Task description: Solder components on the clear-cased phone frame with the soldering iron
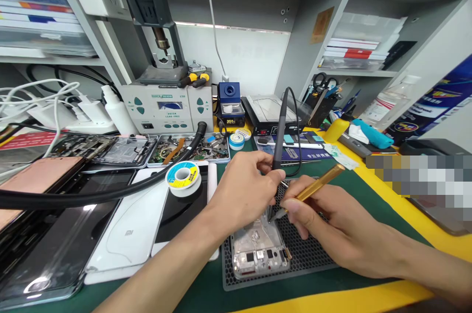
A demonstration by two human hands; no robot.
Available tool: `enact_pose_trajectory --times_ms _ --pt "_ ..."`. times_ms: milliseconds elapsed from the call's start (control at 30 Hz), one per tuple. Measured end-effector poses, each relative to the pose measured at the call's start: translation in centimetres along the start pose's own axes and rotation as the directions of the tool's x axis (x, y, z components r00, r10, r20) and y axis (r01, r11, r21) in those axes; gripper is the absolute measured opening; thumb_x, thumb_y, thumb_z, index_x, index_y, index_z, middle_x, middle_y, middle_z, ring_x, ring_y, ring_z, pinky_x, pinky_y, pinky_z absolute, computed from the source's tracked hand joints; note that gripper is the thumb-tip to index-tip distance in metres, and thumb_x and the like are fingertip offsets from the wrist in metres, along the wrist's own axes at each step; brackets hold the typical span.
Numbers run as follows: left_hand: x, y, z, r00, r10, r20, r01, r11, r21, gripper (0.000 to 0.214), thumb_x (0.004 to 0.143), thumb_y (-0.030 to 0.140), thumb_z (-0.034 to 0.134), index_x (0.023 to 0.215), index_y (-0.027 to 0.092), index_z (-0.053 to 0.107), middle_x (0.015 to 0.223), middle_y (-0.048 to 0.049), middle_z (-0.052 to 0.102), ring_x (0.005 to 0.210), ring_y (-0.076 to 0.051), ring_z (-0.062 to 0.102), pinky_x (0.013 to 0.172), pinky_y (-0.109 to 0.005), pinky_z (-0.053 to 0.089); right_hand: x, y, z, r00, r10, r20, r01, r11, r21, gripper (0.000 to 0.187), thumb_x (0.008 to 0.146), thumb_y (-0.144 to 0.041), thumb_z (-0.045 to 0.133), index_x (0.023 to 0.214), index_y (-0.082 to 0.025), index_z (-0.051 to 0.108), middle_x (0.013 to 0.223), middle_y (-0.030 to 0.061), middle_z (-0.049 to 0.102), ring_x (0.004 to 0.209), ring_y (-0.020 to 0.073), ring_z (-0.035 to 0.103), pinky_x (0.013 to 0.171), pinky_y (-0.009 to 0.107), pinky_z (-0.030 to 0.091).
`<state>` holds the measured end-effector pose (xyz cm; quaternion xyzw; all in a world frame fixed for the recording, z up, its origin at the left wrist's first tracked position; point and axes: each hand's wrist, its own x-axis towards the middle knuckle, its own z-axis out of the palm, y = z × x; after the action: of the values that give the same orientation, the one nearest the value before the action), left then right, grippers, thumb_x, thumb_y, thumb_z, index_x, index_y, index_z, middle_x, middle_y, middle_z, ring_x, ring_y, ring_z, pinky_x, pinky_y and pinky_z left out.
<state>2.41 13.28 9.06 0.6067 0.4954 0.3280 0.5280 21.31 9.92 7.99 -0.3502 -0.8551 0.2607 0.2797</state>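
My left hand is closed around the grip of a black soldering iron, its handle upright and its cable looping off behind. The iron's tip points down at an opened phone, silvery with small chips along its near end. In my right hand is a gold-handled hobby knife, held like a pen. Its narrow grey tip reaches the far part of the phone, close to the iron's tip. My fingers partly hide the phone's far end. Under the phone lies a black honeycomb-patterned mat.
A solder spool rests on phones at left, near a thick black hose. Behind stand a hot-air station, a flux tin and a tray of parts. Scissors and bottles stand at right.
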Motion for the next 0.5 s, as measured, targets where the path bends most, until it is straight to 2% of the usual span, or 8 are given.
enact_pose_trajectory --times_ms 500 --pt "0.13 -0.46 0.12 1.000 0.028 0.007 -0.028 0.999 0.017 0.011 0.096 0.022 0.065 0.103 0.015 0.070 0.051 0.0090 0.059 0.032 -0.007 0.044 0.042 -0.023 0.035 -0.18 -0.01 0.34 0.999 -0.016 -0.030 0.015 0.998 -0.061 0.033 0.108 -0.018 0.046 0.077 -0.026 0.054 0.066 -0.0028 0.059 0.066 0.0186 0.058 0.065 0.030 0.048"
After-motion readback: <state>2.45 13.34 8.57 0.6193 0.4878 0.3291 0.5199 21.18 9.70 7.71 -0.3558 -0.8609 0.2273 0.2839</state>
